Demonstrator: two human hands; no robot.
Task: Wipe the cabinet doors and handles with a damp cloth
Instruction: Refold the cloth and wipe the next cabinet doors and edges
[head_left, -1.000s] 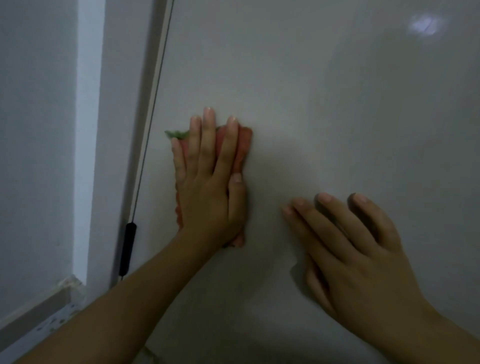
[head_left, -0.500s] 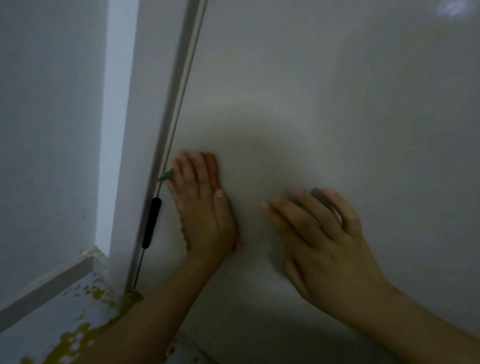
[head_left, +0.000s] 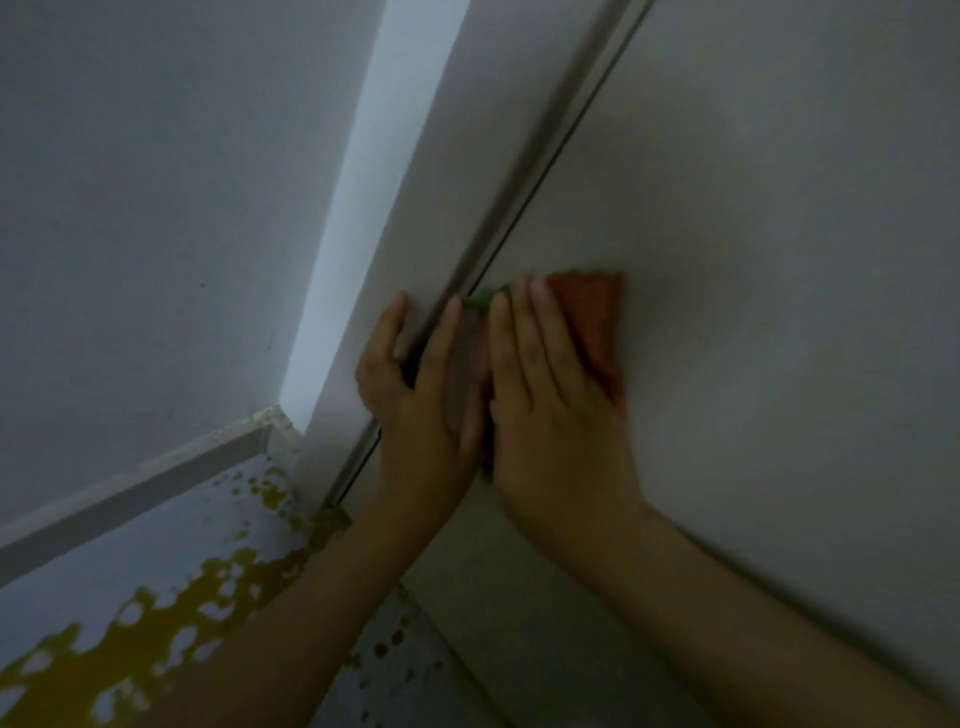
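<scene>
An orange cloth (head_left: 597, 322) with a green corner lies flat against the pale cabinet door (head_left: 753, 197). My right hand (head_left: 550, 400) presses it to the door with straight fingers; most of the cloth is hidden under that hand. My left hand (head_left: 415, 395) rests beside it over the dark seam (head_left: 545, 171) at the door's left edge. Two of its digits point up, one on each side of the seam. A dark bit between them may be the black handle; I cannot tell for sure.
Left of the seam stands a narrow cabinet panel (head_left: 441, 145), then a grey wall (head_left: 130, 208) with a skirting board (head_left: 130, 493). The floor (head_left: 156, 618) below has yellow speckled patches. The scene is dim.
The cloth has passed from under my left hand to under my right. My left hand moved left onto the seam, over where the black handle showed. The view tilted and shifted.
</scene>
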